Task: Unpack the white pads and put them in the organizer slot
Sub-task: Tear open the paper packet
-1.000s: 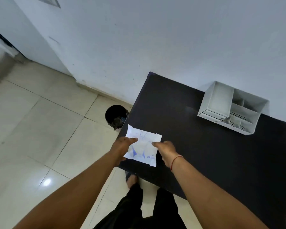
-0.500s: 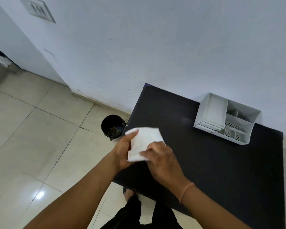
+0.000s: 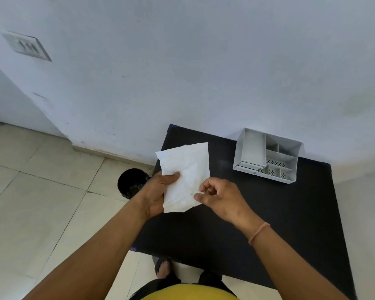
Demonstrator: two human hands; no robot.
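Observation:
A white pad packet (image 3: 187,172) is held upright above the left part of the black table (image 3: 268,224). My left hand (image 3: 155,194) grips its left edge, thumb across the front. My right hand (image 3: 220,198) pinches the packet's lower right edge with fingertips. The packet shows its plain white side and looks crumpled. A grey organizer (image 3: 267,155) with one tall slot and several small compartments stands at the table's back right, against the wall, well apart from both hands. Its compartments look empty.
A black round bin (image 3: 131,182) sits on the tiled floor just left of the table. The white wall (image 3: 204,61) runs behind the table, with a switch plate (image 3: 26,45) at upper left. My feet show below the table's front edge.
The packet was flipped from its printed blue side to its plain white side and raised higher. My right hand moved from its right edge to pinch the lower right edge.

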